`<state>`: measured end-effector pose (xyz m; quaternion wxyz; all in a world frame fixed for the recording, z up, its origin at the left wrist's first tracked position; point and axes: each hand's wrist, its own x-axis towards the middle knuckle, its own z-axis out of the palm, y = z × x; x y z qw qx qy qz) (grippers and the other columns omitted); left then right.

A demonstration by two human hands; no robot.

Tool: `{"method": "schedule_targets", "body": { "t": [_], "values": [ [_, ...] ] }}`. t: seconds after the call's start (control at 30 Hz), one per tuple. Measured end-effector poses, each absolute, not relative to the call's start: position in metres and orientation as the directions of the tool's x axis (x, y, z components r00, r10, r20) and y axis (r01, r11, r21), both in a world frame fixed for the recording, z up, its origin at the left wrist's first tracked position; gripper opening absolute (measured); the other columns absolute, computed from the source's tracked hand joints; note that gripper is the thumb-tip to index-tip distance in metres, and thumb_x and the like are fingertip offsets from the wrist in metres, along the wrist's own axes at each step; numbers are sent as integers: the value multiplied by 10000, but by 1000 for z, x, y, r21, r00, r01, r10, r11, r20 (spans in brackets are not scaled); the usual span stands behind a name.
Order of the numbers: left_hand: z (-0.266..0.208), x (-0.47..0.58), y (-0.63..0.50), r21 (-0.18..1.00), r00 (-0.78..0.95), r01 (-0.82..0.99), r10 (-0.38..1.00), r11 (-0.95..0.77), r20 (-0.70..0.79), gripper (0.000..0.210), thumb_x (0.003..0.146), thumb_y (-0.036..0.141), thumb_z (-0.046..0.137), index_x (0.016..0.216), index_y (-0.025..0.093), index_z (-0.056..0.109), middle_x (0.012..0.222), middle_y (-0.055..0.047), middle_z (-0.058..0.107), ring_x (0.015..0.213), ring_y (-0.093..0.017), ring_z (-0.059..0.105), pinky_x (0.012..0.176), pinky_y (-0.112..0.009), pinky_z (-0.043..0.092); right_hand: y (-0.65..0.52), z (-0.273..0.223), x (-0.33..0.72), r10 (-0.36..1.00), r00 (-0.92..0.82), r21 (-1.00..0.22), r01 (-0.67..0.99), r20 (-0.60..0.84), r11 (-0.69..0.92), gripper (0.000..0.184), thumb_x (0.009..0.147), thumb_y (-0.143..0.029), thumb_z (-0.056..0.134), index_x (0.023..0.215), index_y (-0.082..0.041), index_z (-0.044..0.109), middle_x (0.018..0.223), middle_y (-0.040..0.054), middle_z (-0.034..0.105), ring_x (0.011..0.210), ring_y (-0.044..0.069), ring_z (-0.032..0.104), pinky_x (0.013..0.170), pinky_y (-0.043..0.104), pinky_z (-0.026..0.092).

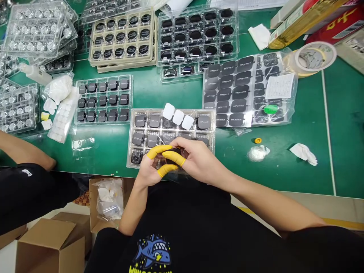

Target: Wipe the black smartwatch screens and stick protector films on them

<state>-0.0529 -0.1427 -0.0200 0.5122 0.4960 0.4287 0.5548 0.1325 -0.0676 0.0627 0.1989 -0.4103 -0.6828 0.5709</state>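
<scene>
My left hand, with yellow finger cots on thumb and finger, is closed around a small black watch case above the front of a clear plastic tray. My right hand, also wearing a yellow cot, grips the same case from the other side. Fingers cover most of the case. Square dark watch cases with printed film fill pockets of the tray; one at the front left shows a round sensor window. Three white rounded-square pads lie across its back row.
Another tray of dark square pieces sits to the left, and stacked trays of round parts stand behind. Label sheets, a tape roll and crumpled tissue lie rightward. A co-worker's arm rests at the left edge.
</scene>
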Motion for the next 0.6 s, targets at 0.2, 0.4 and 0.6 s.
{"method": "schedule_targets", "body": {
  "t": [0.2,0.4,0.6],
  "values": [
    [-21,-54,-147,979,35,-197,997,-56,64,666,825,542,971,1367,232,740,1079,-74,836,894,-204,834,775,-290,695,-56,66,142,758,-608,-958,278,-235,-73,279,1034,-399,571,829,-224,641,779,6,679,737,175,589,687,308,458],
    [-20,-55,-147,965,33,-257,997,-59,70,680,800,509,1000,1360,221,744,1042,-68,837,882,-200,831,769,-282,691,-57,71,151,683,-656,-947,197,-320,-254,328,950,-550,759,920,-226,713,831,10,697,741,176,601,683,316,504],
    [-18,-49,-150,978,5,-208,999,-30,32,700,739,526,1035,1310,205,788,949,-46,810,747,-151,767,722,-260,672,-70,62,149,736,-602,-950,161,-310,-269,403,865,-582,876,993,-220,752,812,3,708,711,172,594,650,314,511]
  ]
}}
